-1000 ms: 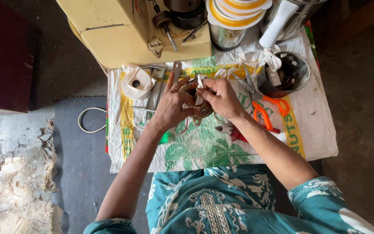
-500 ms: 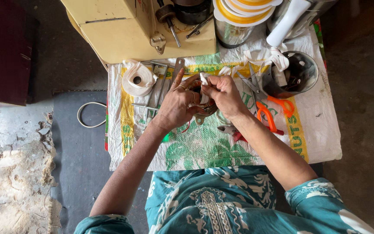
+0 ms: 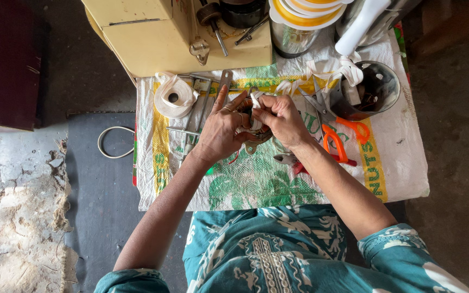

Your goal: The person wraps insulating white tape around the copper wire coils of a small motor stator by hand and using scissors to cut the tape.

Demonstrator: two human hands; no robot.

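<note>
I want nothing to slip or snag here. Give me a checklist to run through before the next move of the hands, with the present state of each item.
1. Left hand supports the round metal part: ok, fingers wrap its left side.
2. Right hand has the white tape strip pinched: ok, the strip shows at its fingertips.
3. Tape lies flat on the part: cannot tell, the hands hide it.
4. White tape roll within reach: ok, it lies on the cloth just left of the left hand.
5. Orange-handled scissors clear of the forearm: not ok, they lie close against the right forearm.
6. Red-handled pliers clear: not ok, partly under the right wrist.
</note>
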